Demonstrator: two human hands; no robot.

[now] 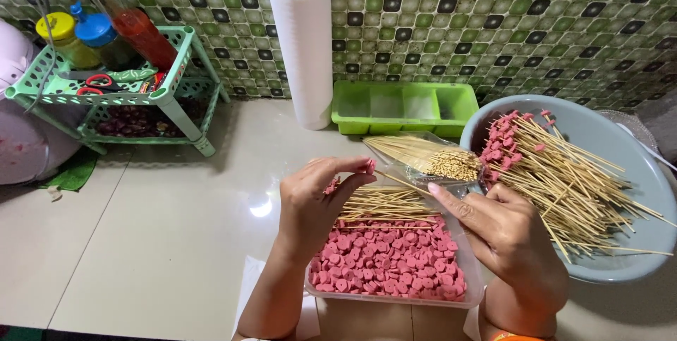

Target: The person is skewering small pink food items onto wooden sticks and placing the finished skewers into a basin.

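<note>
A thin, pale bamboo skewer is held between the two hands above a clear rectangular plastic tub that stands on the glossy cream bench. The stick looks straight and smooth, light straw in colour, and its long axis runs slantwise from the upper left down to the lower right, one end at the left hand's fingertips and the other at the right hand's. The left hand is curled, its fingertips pinched shut on a small round pink sausage slice at the skewer's upper end. The right hand is loosely closed, its thumb and forefinger gripping the lower end of the stick. The tub beneath is filled with many more pink slices, and a sheaf of bare skewers lies across its far side. To the right, a grey-blue round plastic basin holds a heap of loaded skewers, their pink-tipped ends pointing up and left.
</note>
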